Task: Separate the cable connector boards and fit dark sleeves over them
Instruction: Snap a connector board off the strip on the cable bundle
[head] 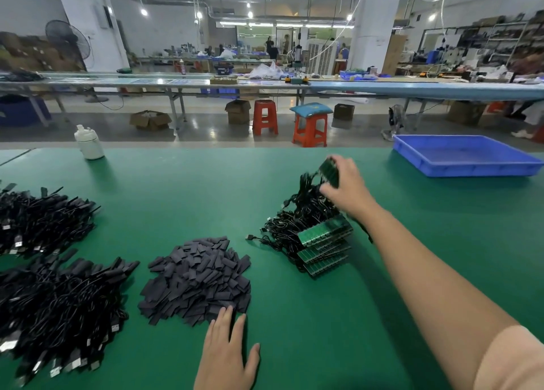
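My right hand point(347, 186) reaches out over the green table and grips a green connector board panel point(329, 172) with black cables hanging from it, lifted above the stack. Below it lies a stack of green board panels point(323, 242) with tangled black cables point(294, 216). A heap of dark sleeves point(197, 280) sits at the centre. My left hand point(226, 351) rests flat on the table, fingertips touching the near edge of the sleeve heap.
Two piles of finished black cables lie at the left point(44, 222) point(59, 307). A white bottle point(88, 142) stands at the far left edge, a blue tray point(465, 154) at the far right. Red stools point(310, 130) and other benches stand beyond.
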`<state>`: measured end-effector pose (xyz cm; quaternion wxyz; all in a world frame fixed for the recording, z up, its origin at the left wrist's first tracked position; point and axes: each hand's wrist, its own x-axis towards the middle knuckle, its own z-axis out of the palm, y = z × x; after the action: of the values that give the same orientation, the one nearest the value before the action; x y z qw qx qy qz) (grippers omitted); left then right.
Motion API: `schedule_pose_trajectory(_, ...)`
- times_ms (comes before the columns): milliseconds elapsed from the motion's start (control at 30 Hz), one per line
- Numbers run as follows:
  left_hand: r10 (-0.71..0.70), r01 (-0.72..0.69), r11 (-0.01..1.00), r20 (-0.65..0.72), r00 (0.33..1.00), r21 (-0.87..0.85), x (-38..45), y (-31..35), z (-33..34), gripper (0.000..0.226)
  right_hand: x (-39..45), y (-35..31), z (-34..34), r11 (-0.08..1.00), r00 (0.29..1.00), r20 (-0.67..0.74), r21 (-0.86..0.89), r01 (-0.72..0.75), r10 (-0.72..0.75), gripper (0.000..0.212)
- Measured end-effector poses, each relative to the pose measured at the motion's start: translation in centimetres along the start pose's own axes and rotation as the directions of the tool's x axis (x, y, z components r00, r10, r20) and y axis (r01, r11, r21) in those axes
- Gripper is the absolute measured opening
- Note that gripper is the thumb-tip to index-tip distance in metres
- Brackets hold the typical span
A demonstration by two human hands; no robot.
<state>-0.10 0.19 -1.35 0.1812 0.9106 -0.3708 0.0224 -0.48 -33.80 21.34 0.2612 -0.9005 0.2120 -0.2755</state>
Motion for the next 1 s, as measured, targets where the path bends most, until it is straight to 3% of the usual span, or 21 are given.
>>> schedule_pose_trajectory(100,0.0,0.0,1.0,-0.011,1.0,-0.019,-0.2,0.0,-0.2,0.061,1.6,-3.4,-3.2,0.982,0.988,-0.148,0.187,-0.009,0.038,0.07)
schedule_pose_trajectory(200,0.016,-0.018,0.999,-0.037,0.999,-0.042,-0.2,0.2,-0.2,0.063,1.8,-6.0,-6.5,0.989,0.988,-0.152,0.141,0.051,-0.03,0.061)
schedule_pose_trajectory(300,0.019,-0.021,0.998,-0.044,0.999,-0.062,0.0,0.1,0.0,0.065,0.7,-7.3,-9.0,0.99,0.991,0.021,-0.042,0.133,-0.133,0.042)
schedule_pose_trajectory(400,0.018,-0.018,0.999,-0.022,1.0,-0.03,0.0,-0.2,0.3,0.07,-1.3,-7.8,-9.8,0.983,0.956,0.263,-0.095,0.159,-0.129,0.031)
schedule_pose_trajectory(533,0.058,-0.06,0.997,-0.037,0.998,-0.052,-0.3,-0.2,-0.2,0.076,-4.0,-6.5,-9.1,0.989,0.805,0.593,-0.119,0.094,-0.005,0.025)
schedule_pose_trajectory(667,0.078,-0.117,0.975,-0.202,0.976,-0.19,-0.5,0.5,-1.0,0.04,-6.4,-4.4,-7.6,0.999,0.657,0.754,-0.044,0.001,0.032,0.032)
schedule_pose_trajectory(767,-0.005,-0.072,0.898,-0.175,0.985,-0.435,0.8,3.3,-3.9,0.035,-7.8,-3.2,-6.5,0.988,0.609,0.793,-0.093,0.121,0.0,0.035)
schedule_pose_trajectory(867,-0.011,-0.015,0.717,-0.033,0.999,-0.697,3.6,7.8,-8.1,0.037,-8.8,-2.5,-5.0,0.955,0.597,0.802,-0.177,0.238,0.0,0.036)
schedule_pose_trajectory(933,0.004,0.05,0.616,0.066,0.998,-0.786,5.4,10.4,-10.0,0.042,-9.3,-2.3,-4.1,0.946,0.596,0.803,-0.199,0.257,0.007,0.032)
schedule_pose_trajectory(1000,0.023,0.096,0.605,0.138,0.99,-0.79,6.6,12.2,-10.9,0.046,-9.9,-2.3,-3.5,0.954,0.604,0.796,-0.193,0.23,0.016,0.027)
